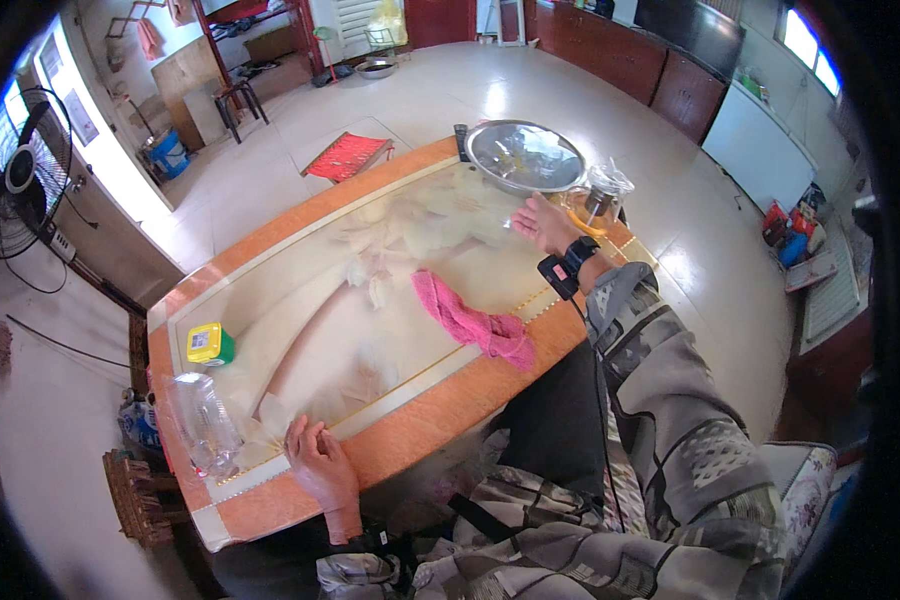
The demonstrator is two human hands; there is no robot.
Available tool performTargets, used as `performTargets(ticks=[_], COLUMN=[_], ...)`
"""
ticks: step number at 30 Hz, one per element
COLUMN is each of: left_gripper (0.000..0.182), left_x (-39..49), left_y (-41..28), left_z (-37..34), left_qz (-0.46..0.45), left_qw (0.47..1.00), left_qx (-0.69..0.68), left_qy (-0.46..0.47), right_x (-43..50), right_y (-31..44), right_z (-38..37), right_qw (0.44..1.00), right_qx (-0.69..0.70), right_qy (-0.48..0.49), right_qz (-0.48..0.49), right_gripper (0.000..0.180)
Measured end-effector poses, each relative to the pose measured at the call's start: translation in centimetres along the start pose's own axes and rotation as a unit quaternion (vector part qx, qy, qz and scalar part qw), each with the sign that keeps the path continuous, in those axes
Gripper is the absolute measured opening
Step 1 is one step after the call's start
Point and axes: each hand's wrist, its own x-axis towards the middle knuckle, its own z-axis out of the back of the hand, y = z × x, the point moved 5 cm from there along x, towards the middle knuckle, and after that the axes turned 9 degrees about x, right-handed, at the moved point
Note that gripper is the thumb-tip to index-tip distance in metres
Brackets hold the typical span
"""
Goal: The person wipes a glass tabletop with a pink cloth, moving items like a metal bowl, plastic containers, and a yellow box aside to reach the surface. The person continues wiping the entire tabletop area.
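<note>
My left hand rests at the near edge of the table, its fingers loosely bent and nothing visible in them. To its left lies a clear ribbed plastic container, with a yellow-lidded green tub beyond it. Over the far right part of the table, my right hand is held out with the palm showing and no object in it. Just beyond its fingers sits a wide steel bowl. Beside that hand stands a clear plastic bag or container. A crumpled pink cloth lies between both hands, near the front edge.
A dark cylindrical object stands at the far table edge by the bowl. Beyond the table is a red folding stool. At the left is a standing fan. A cable hangs from my right wrist device.
</note>
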Motion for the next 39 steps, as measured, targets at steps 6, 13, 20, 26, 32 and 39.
performTargets(ticks=[6,13,20,26,32,39], left_gripper=[0.011,0.012,0.011,0.012,0.012,0.012], left_x=[0.2,0.3,0.5,0.5,0.5,0.5], left_y=[-0.4,-0.9,-0.9,-1.3,-1.4,-1.1], left_z=[0.1,0.4,0.3,0.4,0.5,0.3], left_qz=[-0.009,-0.017,-0.01,-0.012,-0.013,0.002], left_qw=[1.0,1.0,1.0,1.0,0.999,1.0], left_qx=[0.005,0.009,0.012,0.011,0.03,0.013], left_qy=[-0.001,0.001,0.003,0.004,0.003,0.014], right_x=[4.0,5.7,8.7,7.8,5.9,5.0], right_y=[0.4,0.5,0.0,0.1,-0.3,-1.2], right_z=[-0.4,0.0,0.6,0.3,-0.9,-1.6], right_qw=[0.998,0.996,0.994,0.987,0.986,0.984], right_qx=[0.065,0.075,0.044,0.064,0.063,0.056], right_qy=[0.012,-0.034,-0.084,-0.119,-0.126,-0.128], right_qz=[-0.002,-0.012,0.048,0.088,0.093,0.113], right_gripper=[0.073,0.07,0.06,0.042,0.039,0.039])
